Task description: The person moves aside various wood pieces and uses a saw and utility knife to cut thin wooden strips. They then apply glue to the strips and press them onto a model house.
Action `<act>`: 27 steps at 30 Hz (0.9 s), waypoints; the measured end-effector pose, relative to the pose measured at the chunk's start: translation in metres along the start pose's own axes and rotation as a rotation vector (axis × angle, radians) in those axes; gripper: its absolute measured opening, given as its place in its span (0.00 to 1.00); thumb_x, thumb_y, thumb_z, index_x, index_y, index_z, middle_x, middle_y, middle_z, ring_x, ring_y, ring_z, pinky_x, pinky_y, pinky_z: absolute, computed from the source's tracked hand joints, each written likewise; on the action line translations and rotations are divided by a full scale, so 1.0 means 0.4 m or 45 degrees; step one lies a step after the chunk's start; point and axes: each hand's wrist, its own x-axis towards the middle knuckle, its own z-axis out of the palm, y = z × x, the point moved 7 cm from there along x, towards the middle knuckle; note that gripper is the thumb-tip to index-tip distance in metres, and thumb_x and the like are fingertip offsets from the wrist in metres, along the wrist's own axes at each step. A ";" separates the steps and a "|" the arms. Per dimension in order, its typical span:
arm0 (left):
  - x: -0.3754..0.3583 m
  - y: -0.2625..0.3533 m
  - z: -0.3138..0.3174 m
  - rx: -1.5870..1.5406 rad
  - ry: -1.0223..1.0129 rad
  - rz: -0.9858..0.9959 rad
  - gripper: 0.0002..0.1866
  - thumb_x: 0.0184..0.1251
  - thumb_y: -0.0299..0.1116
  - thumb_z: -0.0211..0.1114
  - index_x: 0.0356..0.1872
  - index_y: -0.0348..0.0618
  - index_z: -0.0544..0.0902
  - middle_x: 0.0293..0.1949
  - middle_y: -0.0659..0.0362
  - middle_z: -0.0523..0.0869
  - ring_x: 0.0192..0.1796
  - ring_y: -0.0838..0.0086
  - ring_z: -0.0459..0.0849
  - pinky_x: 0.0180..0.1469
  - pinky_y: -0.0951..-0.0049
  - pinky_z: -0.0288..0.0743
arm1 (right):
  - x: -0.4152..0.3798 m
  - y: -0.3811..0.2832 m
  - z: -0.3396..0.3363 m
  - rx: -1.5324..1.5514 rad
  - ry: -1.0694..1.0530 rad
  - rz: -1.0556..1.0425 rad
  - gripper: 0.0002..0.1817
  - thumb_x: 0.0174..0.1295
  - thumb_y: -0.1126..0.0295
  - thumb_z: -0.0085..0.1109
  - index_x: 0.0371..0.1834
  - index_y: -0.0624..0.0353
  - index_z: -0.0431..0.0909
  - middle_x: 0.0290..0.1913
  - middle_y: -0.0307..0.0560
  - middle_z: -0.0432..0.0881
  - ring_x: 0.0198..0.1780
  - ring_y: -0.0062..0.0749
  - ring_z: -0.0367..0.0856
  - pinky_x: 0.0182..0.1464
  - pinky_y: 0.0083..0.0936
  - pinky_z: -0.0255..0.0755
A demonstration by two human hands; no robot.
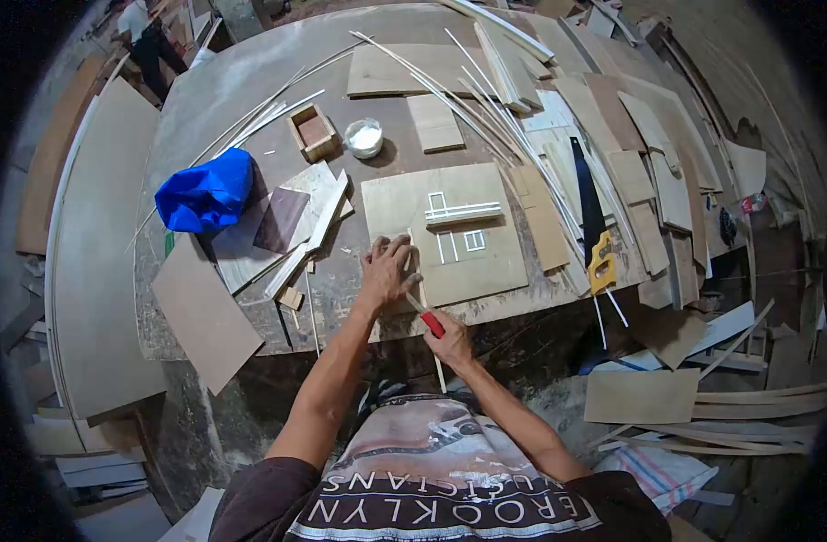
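My left hand is bent over a thin wooden strip, its fingers and thumb pressing it down at the near left edge of a plywood panel. The strip runs toward me past the table edge. In my right hand is a red-handled knife, its blade touching or just over the strip close to my left thumb. On the panel, white strips form small window-like frames, and a narrow wooden bar with white edges lies across them.
A yellow-handled handsaw lies right of the panel among wood offcuts and long strips. Farther back stand a tub of white paste and a small wooden box. A blue bag sits left. A person stands far left.
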 end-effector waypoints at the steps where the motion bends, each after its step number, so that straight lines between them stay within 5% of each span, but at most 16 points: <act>1: 0.000 0.002 -0.001 -0.010 0.003 0.004 0.34 0.55 0.51 0.74 0.63 0.54 0.75 0.71 0.62 0.71 0.73 0.50 0.63 0.65 0.40 0.58 | 0.001 0.000 0.001 0.007 -0.007 -0.012 0.22 0.55 0.71 0.64 0.55 0.60 0.81 0.45 0.61 0.85 0.46 0.57 0.85 0.49 0.41 0.80; 15: 0.002 0.003 0.001 0.009 -0.001 -0.010 0.34 0.57 0.51 0.72 0.65 0.56 0.74 0.71 0.65 0.70 0.72 0.50 0.63 0.63 0.36 0.61 | -0.001 -0.008 -0.001 -0.014 -0.007 -0.008 0.23 0.57 0.72 0.63 0.58 0.64 0.79 0.45 0.63 0.85 0.45 0.58 0.85 0.48 0.42 0.79; 20: 0.000 0.008 0.004 0.099 0.005 0.006 0.35 0.60 0.61 0.68 0.66 0.58 0.74 0.74 0.65 0.69 0.72 0.48 0.63 0.62 0.38 0.60 | -0.003 -0.008 -0.005 -0.035 0.004 -0.025 0.24 0.57 0.72 0.64 0.58 0.65 0.79 0.45 0.63 0.85 0.45 0.57 0.85 0.48 0.41 0.80; 27: -0.002 0.009 0.000 0.028 0.063 0.019 0.34 0.57 0.54 0.71 0.65 0.57 0.74 0.72 0.65 0.70 0.72 0.49 0.63 0.63 0.35 0.60 | 0.000 0.006 0.001 -0.022 -0.015 0.007 0.25 0.56 0.73 0.64 0.60 0.65 0.79 0.45 0.63 0.85 0.45 0.57 0.85 0.48 0.41 0.79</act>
